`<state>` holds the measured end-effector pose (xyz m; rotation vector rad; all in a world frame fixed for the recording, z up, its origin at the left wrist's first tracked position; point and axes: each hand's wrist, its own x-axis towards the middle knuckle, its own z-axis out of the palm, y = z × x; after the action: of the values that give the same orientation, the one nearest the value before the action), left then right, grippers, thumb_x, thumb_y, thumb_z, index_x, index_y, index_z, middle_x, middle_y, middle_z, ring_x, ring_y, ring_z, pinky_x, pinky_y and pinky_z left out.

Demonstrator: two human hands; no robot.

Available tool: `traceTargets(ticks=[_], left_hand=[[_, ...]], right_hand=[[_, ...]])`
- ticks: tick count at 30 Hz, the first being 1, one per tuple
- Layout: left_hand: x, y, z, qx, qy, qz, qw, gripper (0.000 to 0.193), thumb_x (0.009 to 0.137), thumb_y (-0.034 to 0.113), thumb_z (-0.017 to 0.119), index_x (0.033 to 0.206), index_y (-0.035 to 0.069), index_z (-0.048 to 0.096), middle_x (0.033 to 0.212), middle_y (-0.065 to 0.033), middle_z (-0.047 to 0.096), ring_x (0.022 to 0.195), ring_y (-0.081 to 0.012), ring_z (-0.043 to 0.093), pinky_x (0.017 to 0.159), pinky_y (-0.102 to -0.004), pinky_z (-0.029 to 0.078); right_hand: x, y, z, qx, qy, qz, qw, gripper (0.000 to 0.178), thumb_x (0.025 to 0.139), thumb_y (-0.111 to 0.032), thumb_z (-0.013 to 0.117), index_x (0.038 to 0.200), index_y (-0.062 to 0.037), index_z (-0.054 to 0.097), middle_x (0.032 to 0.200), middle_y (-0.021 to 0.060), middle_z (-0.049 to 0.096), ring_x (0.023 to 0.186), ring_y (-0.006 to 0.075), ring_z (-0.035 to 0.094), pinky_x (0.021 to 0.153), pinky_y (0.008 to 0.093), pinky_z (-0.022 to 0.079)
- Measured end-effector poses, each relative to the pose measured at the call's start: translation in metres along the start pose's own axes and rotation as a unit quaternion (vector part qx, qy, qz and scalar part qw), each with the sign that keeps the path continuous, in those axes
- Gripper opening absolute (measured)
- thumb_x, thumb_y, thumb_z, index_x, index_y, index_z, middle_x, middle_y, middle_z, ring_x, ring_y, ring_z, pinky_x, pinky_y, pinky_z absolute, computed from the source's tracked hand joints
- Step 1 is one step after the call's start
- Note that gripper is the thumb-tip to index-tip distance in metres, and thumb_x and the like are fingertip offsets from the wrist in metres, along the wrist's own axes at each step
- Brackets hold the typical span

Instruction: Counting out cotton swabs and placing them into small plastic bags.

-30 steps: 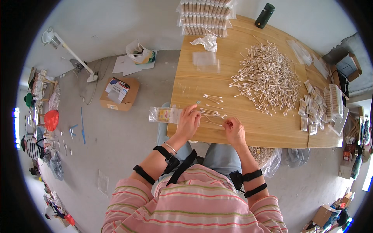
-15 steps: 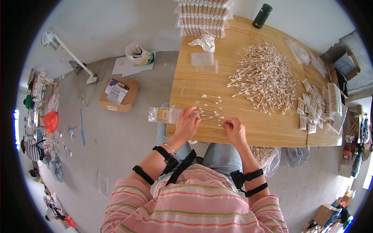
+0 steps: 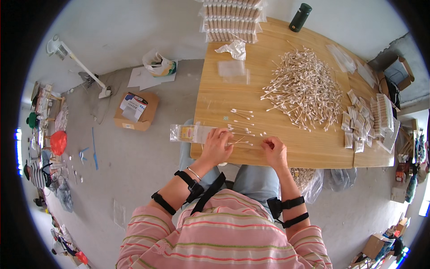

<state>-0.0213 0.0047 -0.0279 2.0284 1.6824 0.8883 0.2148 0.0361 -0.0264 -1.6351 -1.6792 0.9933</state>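
Note:
My left hand (image 3: 217,147) lies curled over the right end of a clear plastic packet (image 3: 188,133) of cotton swabs with a yellow label. That packet juts past the table's left edge. Loose cotton swabs (image 3: 241,130) lie in a small group right of the left hand, and a few crossed ones (image 3: 241,142) reach out from its fingertips. Farther right, my right hand (image 3: 274,151) is closed in a pinch just above the table. Two small white tips (image 3: 263,134) show beside its fingers; whether they are held is hidden.
A large heap of cotton swabs (image 3: 304,87) covers the table's middle right. Small filled packets (image 3: 356,121) lie at the right, stacked packs (image 3: 230,20) at the back left. Flat clear bags (image 3: 232,69), crumpled plastic (image 3: 234,49) and a dark green bottle (image 3: 300,18) are also there.
My right hand has shifted slightly to the right, away from the loose swabs. The swabs at my left fingertips now lie crossed. The packet stays under the left hand.

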Motion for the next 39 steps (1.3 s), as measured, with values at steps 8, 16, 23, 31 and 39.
traceTargets(ticks=[8,16,23,31,39], left_hand=[[-0.006,-0.004,-0.006,0.034,-0.024,0.007,0.999,0.02,0.071,0.016,0.074,0.087,0.011,0.064,0.102,-0.0066,0.055,0.1,-0.0301,0.052,0.088,-0.0424,0.041],[-0.008,-0.014,0.0,0.038,-0.049,0.058,0.996,0.01,0.075,0.013,0.072,0.078,0.01,0.063,0.097,-0.0044,0.056,0.096,-0.0277,0.052,0.087,-0.0413,0.041],[-0.012,-0.011,-0.007,0.051,-0.051,0.064,0.995,0.01,0.077,0.013,0.07,0.08,0.007,0.063,0.098,-0.0064,0.056,0.096,-0.0281,0.052,0.087,-0.0396,0.042],[-0.007,-0.015,-0.008,0.046,-0.063,0.045,0.996,0.011,0.077,0.013,0.069,0.081,0.008,0.061,0.096,-0.0063,0.055,0.096,-0.0279,0.053,0.088,-0.0406,0.042],[0.01,-0.004,0.006,0.037,-0.033,0.053,0.997,0.011,0.078,0.011,0.07,0.082,0.009,0.06,0.096,-0.0056,0.056,0.096,-0.0284,0.054,0.086,-0.0412,0.044]], right_hand=[[0.001,-0.006,0.007,-0.002,-0.018,-0.053,0.998,0.012,0.075,-0.004,0.071,0.086,-0.0013,0.066,0.08,0.0141,0.063,0.071,0.028,0.063,0.065,0.0351,0.05],[0.017,-0.031,0.046,-0.131,-0.084,-0.161,0.975,0.01,0.079,-0.017,0.066,0.087,-0.01,0.067,0.092,0.0077,0.062,0.096,0.0285,0.059,0.08,0.0391,0.05],[0.009,-0.03,0.053,-0.294,-0.107,-0.263,0.913,0.008,0.081,-0.014,0.06,0.085,-0.0077,0.061,0.093,0.0069,0.055,0.091,0.0263,0.058,0.078,0.0407,0.051],[-0.02,0.011,-0.015,-0.43,-0.145,-0.143,0.879,0.016,0.086,-0.015,0.051,0.094,-0.0053,0.061,0.1,0.0131,0.058,0.096,0.0307,0.059,0.082,0.0422,0.049],[-0.116,0.085,-0.137,-0.435,-0.003,0.068,0.898,0.019,0.082,-0.013,0.062,0.098,-0.0037,0.062,0.103,0.0131,0.058,0.1,0.0321,0.057,0.084,0.0434,0.048]])
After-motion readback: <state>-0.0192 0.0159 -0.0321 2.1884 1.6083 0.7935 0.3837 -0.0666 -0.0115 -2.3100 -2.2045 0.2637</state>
